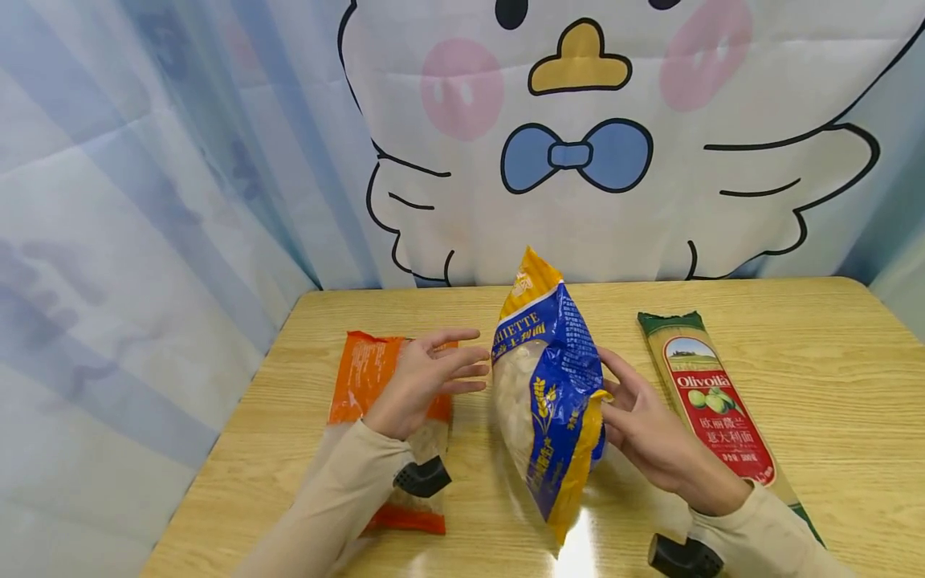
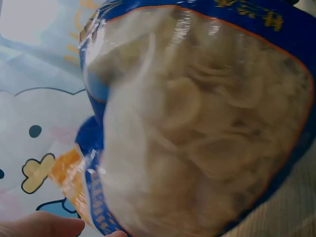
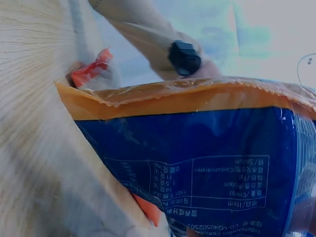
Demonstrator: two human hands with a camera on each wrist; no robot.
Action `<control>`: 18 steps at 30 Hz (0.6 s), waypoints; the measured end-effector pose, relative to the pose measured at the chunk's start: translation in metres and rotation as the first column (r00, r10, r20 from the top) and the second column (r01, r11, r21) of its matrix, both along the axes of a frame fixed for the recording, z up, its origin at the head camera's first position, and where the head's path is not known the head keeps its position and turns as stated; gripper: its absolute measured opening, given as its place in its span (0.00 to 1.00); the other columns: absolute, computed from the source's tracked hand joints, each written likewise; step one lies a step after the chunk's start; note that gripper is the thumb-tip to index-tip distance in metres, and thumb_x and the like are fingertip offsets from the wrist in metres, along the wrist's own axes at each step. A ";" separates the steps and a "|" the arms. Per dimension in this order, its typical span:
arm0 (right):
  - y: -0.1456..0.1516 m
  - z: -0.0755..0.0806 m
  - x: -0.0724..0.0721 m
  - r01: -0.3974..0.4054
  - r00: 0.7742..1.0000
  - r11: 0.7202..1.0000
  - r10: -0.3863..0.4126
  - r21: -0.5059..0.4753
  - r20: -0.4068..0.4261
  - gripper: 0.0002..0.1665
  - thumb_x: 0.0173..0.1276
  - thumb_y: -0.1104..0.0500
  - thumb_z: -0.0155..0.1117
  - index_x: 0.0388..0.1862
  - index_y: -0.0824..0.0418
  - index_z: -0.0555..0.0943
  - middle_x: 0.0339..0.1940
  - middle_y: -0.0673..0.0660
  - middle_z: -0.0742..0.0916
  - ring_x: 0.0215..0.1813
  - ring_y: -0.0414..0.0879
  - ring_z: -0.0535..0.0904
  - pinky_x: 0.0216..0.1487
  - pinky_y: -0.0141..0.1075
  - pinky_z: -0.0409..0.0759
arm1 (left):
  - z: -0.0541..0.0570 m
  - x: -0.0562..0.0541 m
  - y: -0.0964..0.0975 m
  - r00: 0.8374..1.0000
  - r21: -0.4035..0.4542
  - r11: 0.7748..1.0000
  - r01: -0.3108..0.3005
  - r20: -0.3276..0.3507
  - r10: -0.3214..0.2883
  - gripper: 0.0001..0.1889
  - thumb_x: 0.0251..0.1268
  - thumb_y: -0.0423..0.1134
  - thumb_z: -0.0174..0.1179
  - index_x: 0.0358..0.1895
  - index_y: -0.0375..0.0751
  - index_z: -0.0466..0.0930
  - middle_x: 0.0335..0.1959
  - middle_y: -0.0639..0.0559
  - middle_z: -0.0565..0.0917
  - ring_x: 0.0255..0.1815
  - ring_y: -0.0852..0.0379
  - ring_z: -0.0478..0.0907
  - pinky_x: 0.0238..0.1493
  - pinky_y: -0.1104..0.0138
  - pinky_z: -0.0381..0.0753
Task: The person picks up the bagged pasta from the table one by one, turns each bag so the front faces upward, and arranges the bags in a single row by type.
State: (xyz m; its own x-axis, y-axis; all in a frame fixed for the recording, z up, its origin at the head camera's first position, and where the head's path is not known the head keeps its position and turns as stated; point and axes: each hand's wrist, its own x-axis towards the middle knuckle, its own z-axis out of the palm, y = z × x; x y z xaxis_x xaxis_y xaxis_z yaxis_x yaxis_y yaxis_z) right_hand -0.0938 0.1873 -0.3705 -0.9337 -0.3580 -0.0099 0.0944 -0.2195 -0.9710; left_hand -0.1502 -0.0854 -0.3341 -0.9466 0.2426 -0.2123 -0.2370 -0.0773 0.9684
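Note:
A blue and yellow bag of shell-like pasta (image 1: 560,385) stands tilted on edge at mid-table, its clear window facing left. My right hand (image 1: 650,429) grips its right side, the thumb at the yellow edge and the fingers partly hidden behind. Beside the window, my left hand (image 1: 437,373) has its fingers extended toward the bag, fingertips right at its left side. The left wrist view shows the pasta (image 2: 197,123) through the clear film. In the right wrist view, the blue back panel (image 3: 197,163) with its nutrition table fills much of the frame.
An orange and clear bag (image 1: 368,377) lies flat at the left, partly under my left forearm. On the right lies a long green-topped pack of spaghetti (image 1: 715,393) with a red label. A cartoon-printed curtain (image 1: 578,225) hangs behind the wooden table (image 1: 853,385).

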 end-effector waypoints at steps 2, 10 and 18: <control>0.002 0.001 -0.001 0.006 1.000 1.000 -0.006 -0.006 0.004 0.41 0.74 0.70 0.54 0.79 0.52 0.51 0.62 0.53 0.75 0.53 0.42 0.81 0.51 0.36 0.85 | -0.005 0.000 0.000 1.000 0.013 1.000 0.015 0.022 -0.015 0.21 0.67 0.36 0.65 0.62 0.39 0.77 0.54 0.35 0.84 0.49 0.45 0.86 0.51 0.52 0.86; 0.003 0.003 -0.001 0.009 1.000 0.999 -0.008 -0.033 0.018 0.42 0.74 0.70 0.54 0.80 0.51 0.50 0.62 0.53 0.73 0.54 0.42 0.80 0.52 0.36 0.85 | -0.020 -0.002 0.006 0.992 0.047 0.997 0.060 0.112 -0.065 0.22 0.69 0.38 0.62 0.63 0.35 0.74 0.58 0.39 0.81 0.50 0.49 0.85 0.54 0.51 0.84; 0.003 0.000 -0.002 0.012 1.000 0.999 -0.012 -0.035 0.025 0.42 0.75 0.68 0.55 0.81 0.52 0.49 0.60 0.52 0.77 0.54 0.40 0.81 0.53 0.36 0.85 | -0.037 -0.002 0.011 0.959 0.180 0.969 0.167 0.198 -0.202 0.25 0.73 0.46 0.55 0.67 0.38 0.70 0.63 0.37 0.76 0.55 0.48 0.79 0.57 0.54 0.82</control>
